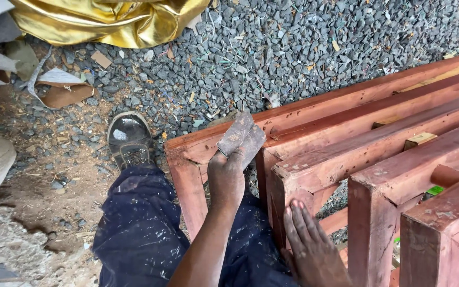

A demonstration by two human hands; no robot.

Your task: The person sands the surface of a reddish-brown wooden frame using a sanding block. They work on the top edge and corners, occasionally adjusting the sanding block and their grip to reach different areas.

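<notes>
Head view is looking straight down at a person working over a reddish-brown wooden frame (346, 138) that is lying across grey gravel (272, 48). Left hand (226, 178) is reaching forward with its grip closed tight around a folded piece of worn sandpaper (241, 139), fingers wrapping its lower edge while the upper part is sticking out and pressing against the near rail of the frame, right at the corner post. Right hand (309, 247) is resting lower down, its grip fully open and holding nothing, fingers lying flat and spread against the side of the second upright post.

Dark blue, dust-speckled trousers (139, 228) are filling the bottom of the view between the arms, and one scuffed black shoe (129, 139) is standing on the gravel just left of the frame's corner. Crumpled gold foil sheet (107, 21) is lying at the top left, well apart from the hands, with torn cardboard scraps (62, 87) sitting near it on the bare dirt.
</notes>
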